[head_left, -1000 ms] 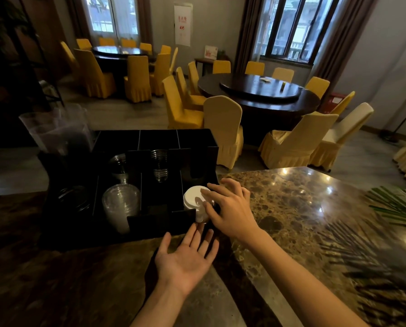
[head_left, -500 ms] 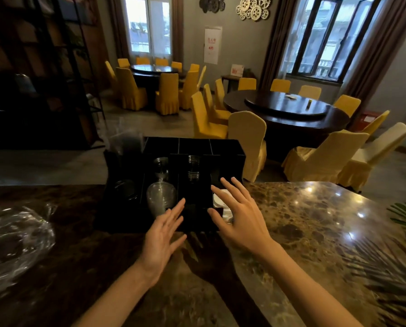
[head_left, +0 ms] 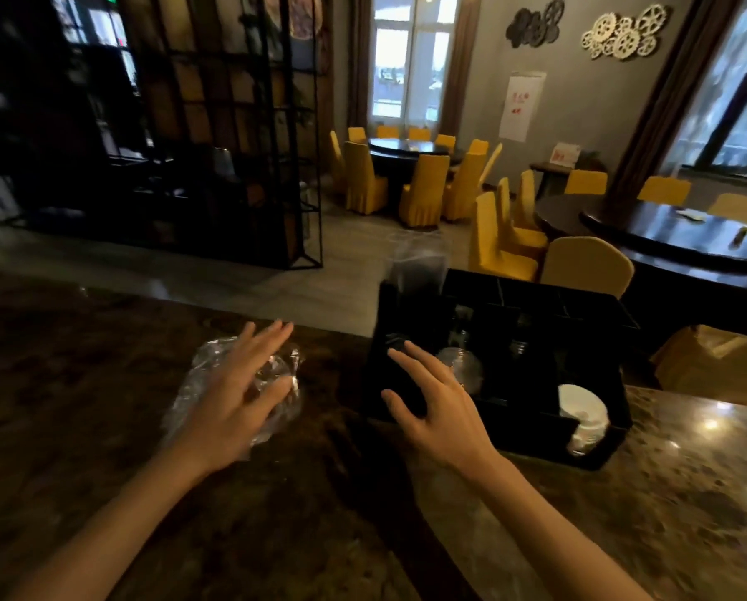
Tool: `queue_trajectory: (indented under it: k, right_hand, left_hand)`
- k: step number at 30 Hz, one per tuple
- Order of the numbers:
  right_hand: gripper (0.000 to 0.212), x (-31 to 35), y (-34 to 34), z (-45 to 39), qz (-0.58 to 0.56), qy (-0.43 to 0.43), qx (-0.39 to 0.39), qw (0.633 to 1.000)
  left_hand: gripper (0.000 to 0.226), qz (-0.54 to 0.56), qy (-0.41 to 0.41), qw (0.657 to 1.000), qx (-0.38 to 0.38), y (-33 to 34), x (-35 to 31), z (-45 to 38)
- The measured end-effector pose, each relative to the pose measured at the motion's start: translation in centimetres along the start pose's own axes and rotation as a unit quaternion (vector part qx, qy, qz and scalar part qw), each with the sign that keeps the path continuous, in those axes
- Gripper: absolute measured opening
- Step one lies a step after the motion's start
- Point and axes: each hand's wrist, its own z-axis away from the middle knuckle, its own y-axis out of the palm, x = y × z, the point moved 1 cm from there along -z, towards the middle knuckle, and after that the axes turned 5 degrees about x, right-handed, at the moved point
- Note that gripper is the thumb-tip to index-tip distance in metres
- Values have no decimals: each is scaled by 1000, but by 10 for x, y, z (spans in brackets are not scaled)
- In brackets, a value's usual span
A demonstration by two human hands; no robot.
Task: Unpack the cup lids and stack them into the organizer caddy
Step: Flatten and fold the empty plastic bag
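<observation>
Hands both open, empty: my left hand (head_left: pixel 237 401) over the wrapper (head_left: pixel 198 375) on the tabletop (head_left: pixel 688 492), my right hand (head_left: pixel 434 409) before the caddy (head_left: pixel 597 453) holding white lids (head_left: pixel 580 414).

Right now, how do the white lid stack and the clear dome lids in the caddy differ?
The white lid stack is opaque; the clear dome lids are see-through and glint. The white lid stack sits in the caddy's front right compartment, away from either hand; the clear dome lids sit further left, just beyond the right hand. Both lie on their sides, tops toward the camera, in the black caddy.
</observation>
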Motion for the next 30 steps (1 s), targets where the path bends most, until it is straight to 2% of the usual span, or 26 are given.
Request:
queue_trajectory:
  k: [2,6,9,13,15,18,22,25,28,30]
  right_hand:
    - [56,19,21,-16,-37,17,28,999]
    - [41,56,58,-40,-94,46,52,993]
    - [30,80,84,-51,-147,58,77,984]
    - [33,114,117,-61,-228,90,138,960]
    - [35,128,131,-62,-275,105,145,945]
    - [31,142,145,-61,-320,128,121,931]
    - [24,150,150,-57,-316,163,53,933]
    - [14,147,147,-49,-330,193,17,924]
    - [13,143,141,-43,-334,206,-2,920]
    - [14,141,136,-39,-336,204,0,919]
  left_hand:
    - [58,-29,-22,999,-36,-29,23,4]
    - [48,0,-128,985,-116,-65,86,12]
    - [42,44,-187,973,-128,-76,131,11]
    - [42,101,-266,957,-50,-70,176,7]
    - [45,116,-279,953,1,-62,186,6]
    - [52,127,-268,953,62,-51,191,5]
    - [55,135,-260,953,79,-49,197,2]
    - [55,166,-255,944,130,-52,202,3]
    - [60,215,-203,936,191,-59,207,8]
    - [58,180,-159,949,204,-59,212,14]
